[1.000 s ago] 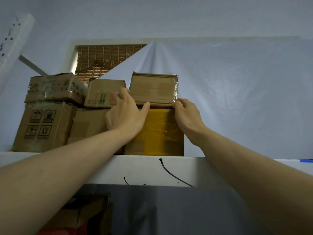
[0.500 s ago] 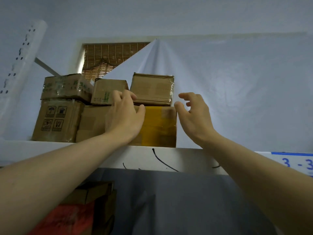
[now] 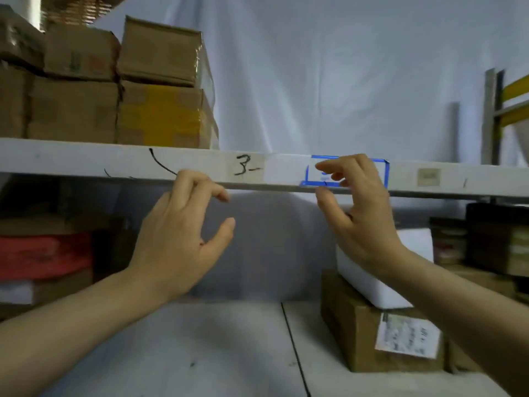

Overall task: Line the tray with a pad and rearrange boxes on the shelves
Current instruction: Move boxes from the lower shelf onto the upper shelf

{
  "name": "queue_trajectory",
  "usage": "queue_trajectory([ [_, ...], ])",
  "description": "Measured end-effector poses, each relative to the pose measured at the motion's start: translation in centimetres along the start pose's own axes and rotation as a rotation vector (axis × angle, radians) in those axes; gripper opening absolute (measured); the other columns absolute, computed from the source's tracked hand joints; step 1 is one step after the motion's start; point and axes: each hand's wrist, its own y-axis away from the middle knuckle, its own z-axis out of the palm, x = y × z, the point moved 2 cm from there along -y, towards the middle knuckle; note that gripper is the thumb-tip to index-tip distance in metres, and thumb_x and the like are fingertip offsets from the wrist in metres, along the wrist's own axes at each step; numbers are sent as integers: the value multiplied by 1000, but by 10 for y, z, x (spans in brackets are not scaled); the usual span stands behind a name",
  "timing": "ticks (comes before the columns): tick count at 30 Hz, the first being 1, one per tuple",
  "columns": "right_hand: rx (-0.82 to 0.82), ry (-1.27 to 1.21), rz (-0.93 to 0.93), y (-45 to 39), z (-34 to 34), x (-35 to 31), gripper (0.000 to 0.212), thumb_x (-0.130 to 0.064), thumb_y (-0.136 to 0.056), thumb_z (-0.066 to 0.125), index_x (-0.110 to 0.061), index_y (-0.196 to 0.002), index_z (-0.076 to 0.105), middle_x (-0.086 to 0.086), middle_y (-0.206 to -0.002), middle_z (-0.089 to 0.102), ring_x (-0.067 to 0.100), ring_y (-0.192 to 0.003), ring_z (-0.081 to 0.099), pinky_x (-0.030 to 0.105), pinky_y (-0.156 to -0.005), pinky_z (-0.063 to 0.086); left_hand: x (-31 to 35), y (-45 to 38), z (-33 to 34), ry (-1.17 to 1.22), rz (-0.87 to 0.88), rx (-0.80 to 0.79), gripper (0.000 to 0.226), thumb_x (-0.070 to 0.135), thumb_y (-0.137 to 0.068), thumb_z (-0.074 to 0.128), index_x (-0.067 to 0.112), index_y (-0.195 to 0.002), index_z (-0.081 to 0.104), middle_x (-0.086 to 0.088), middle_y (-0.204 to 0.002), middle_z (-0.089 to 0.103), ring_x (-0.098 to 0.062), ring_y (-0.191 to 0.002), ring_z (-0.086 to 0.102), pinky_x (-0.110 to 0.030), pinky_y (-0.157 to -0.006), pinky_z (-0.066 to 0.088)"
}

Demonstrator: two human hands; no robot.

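Boxes (image 3: 160,81) sit stacked on the upper shelf (image 3: 86,157), left of its blue label (image 3: 383,171). My left hand (image 3: 177,247) and right hand (image 3: 360,222) hover empty, fingers loosely curled, below that label. Next grip should take both sides squarely.

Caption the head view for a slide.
Both hands, left and right, hover empty below the upper shelf of stacked cardboard boxes.
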Motion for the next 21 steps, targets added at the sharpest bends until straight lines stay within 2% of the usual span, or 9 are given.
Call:
queue_trajectory([
  [3, -55, 36, 79, 38, -29, 30, 29, -20, -86, 56, -11, -114, 63, 3, -111, 57, 18, -101, 55, 31, -86, 47, 15, 44, 30, 50, -143, -143, 26, 42, -89, 63, 29, -108, 51, 13, -110, 38, -7, -73, 54, -25, -55, 45],
  [5, -94, 81, 177, 62, -43, 50, 32, -24, -86, 56, -14, -115, 62, 2, -112, 55, 15, -102, 53, 33, -87, 49, 22, 71, 54, 94, -298, -275, 27, 43, -86, 64, 35, -107, 48, 16, -109, 36, -6, -85, 54, -34, -64, 51],
  [7, -109, 138, 272, 85, -51, 70, 35, -28, -85, 57, -17, -118, 60, -2, -113, 52, 15, -103, 51, 39, -88, 50, 27, 92, 74, 166, -454, -405, 26, 43, -87, 64, 37, -106, 47, 17, -109, 37, -1, -92, 52, -34, -76, 49],
  [9, -110, 193, 401, 105, -55, 88, 43, -36, -83, 60, -22, -124, 56, -9, -117, 47, 15, -109, 49, 44, -89, 52, 29, 106, 91, 267, -597, -486, 23, 39, -88, 67, 36, -103, 49, 16, -110, 42, 1, -92, 52, -29, -79, 45],
  [11, -116, 274, 520, 120, -57, 107, 59, -44, -81, 67, -26, -134, 48, -8, -126, 43, 17, -117, 46, 47, -94, 50, 26, 113, 109, 366, -717, -546, 22, 34, -89, 68, 33, -102, 51, 13, -113, 46, -2, -92, 53, -25, -77, 43],
  [14, -128, 381, 654, 132, -61, 129, 90, -57, -72, 77, -24, -144, 36, 2, -144, 37, 24, -130, 38, 52, -107, 39, 14, 113, 135, 521, -884, -596, 22, 31, -89, 70, 28, -104, 55, 6, -114, 54, -14, -96, 60, -38, -89, 51],
  [16, -136, 409, 727, 132, -62, 141, 111, -64, -64, 80, -21, -152, 26, 4, -152, 30, 27, -139, 30, 52, -113, 31, 9, 109, 153, 619, -982, -619, 24, 27, -89, 70, 21, -109, 58, -3, -111, 60, -21, -96, 63, -40, -85, 54],
  [18, -146, 427, 771, 128, -58, 151, 131, -71, -57, 81, -19, -156, 13, 6, -159, 23, 29, -145, 22, 53, -116, 25, 8, 106, 171, 691, -1041, -638, 28, 23, -91, 69, 13, -114, 57, -9, -108, 63, -23, -94, 65, -36, -78, 54],
  [21, -122, 488, 805, 118, -46, 163, 147, -82, -47, 76, -21, -158, 0, 8, -164, 14, 31, -149, 16, 54, -118, 23, 12, 101, 193, 776, -1086, -680, 26, 20, -93, 67, 11, -114, 56, -11, -109, 62, -25, -95, 65, -37, -78, 54],
])
